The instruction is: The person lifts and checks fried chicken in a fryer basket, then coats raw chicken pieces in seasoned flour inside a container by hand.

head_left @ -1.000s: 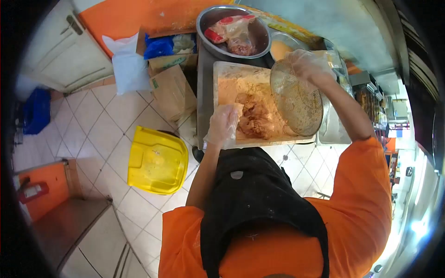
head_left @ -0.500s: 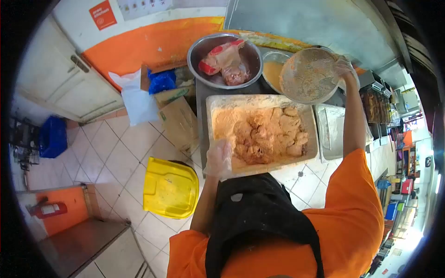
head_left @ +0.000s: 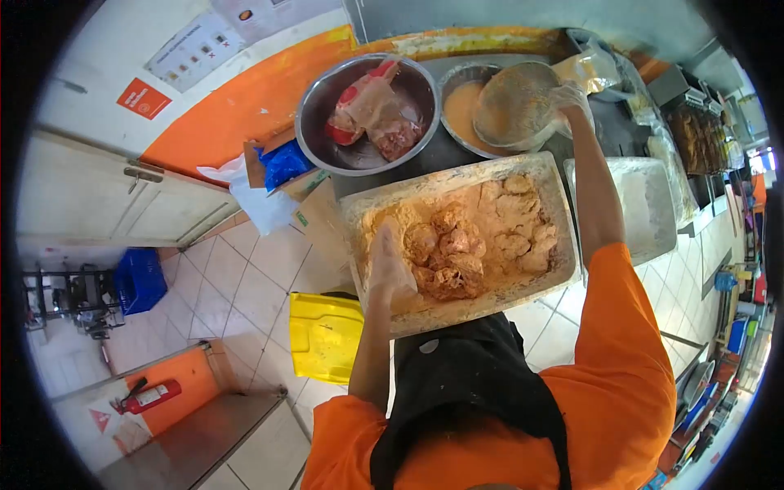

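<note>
My right hand (head_left: 569, 104), in a clear plastic glove, grips the rim of a round mesh sieve (head_left: 513, 114). The sieve is tilted over a metal bowl of orange-beige liquid (head_left: 462, 113). My left hand (head_left: 389, 263), also gloved, reaches inside the left end of a large rectangular tub (head_left: 565, 189) with its fingers stretched out. It lies beside orange-coated chicken pieces (head_left: 454, 249) heaped on seasoned flour (head_left: 482, 200). More pieces, thickly covered in flour, lie toward the tub's right end.
A large steel bowl (head_left: 306, 122) at the back left holds a plastic bag of raw meat (head_left: 380, 114). To the right stands a flour-dusted metal pan (head_left: 645, 208). A yellow bin lid (head_left: 325, 339) and cardboard (head_left: 320, 224) are at the left. A yellowish bag (head_left: 590, 72) lies behind the sieve.
My left hand has moved from the tub's near left edge in over the flour beside the chicken. The sieve now sits further over the liquid bowl. My view has turned.
</note>
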The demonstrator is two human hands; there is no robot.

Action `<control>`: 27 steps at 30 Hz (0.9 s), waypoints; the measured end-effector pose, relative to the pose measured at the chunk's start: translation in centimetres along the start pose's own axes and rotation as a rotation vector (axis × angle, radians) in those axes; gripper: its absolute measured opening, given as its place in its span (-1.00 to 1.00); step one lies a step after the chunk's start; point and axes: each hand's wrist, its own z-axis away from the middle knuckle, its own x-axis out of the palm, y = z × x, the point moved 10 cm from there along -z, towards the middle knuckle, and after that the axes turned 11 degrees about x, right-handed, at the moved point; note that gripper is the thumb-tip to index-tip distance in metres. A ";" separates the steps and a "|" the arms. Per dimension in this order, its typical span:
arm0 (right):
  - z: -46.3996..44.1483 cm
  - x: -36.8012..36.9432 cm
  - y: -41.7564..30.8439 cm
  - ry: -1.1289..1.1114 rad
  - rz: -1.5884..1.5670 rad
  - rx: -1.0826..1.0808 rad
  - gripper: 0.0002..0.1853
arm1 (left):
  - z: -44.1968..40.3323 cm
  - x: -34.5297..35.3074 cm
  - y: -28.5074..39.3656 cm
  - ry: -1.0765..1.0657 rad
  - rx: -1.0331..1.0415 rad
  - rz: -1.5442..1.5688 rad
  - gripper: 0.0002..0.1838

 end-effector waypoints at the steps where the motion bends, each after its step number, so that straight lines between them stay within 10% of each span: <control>1: 1.1 -0.1 -1.2 0.019 0.152 -0.140 -0.69 | -0.1 0.0 0.7 -0.010 -0.060 -0.067 -0.40; 4: 9.7 -10.5 0.1 0.057 -0.697 0.524 -0.71 | 0.5 -0.6 3.8 -0.059 -0.193 -0.357 -0.36; 6: 12.9 -12.2 -3.6 0.103 -0.505 0.156 -0.64 | 1.0 -0.7 6.0 -0.124 -0.165 -0.625 -0.33; 8: 20.5 -11.7 -7.7 -0.402 -1.382 0.534 -0.63 | 0.5 0.4 7.1 -0.218 0.012 -0.973 -0.35; 11: 28.1 -8.4 -16.9 -0.707 -0.675 -0.184 -0.62 | 0.4 3.0 6.8 -0.336 0.255 -1.328 -0.38; 15: 39.4 -3.4 -26.2 -1.254 -0.887 -0.332 -0.56 | -0.8 2.4 -1.1 -0.067 0.073 -0.405 -0.43; 19: 42.9 -1.3 -29.1 -1.179 -1.117 -0.383 -0.61 | -1.1 2.7 -3.5 0.054 0.175 -0.228 -0.48; 24: 40.1 -6.0 -26.2 -0.774 -0.726 -1.036 -0.69 | -3.6 2.5 -4.1 0.107 0.249 -0.130 -0.54; 27: 33.1 1.9 -22.7 -0.670 -0.569 -0.645 -0.72 | -6.4 3.9 -5.0 0.079 0.121 0.132 -0.58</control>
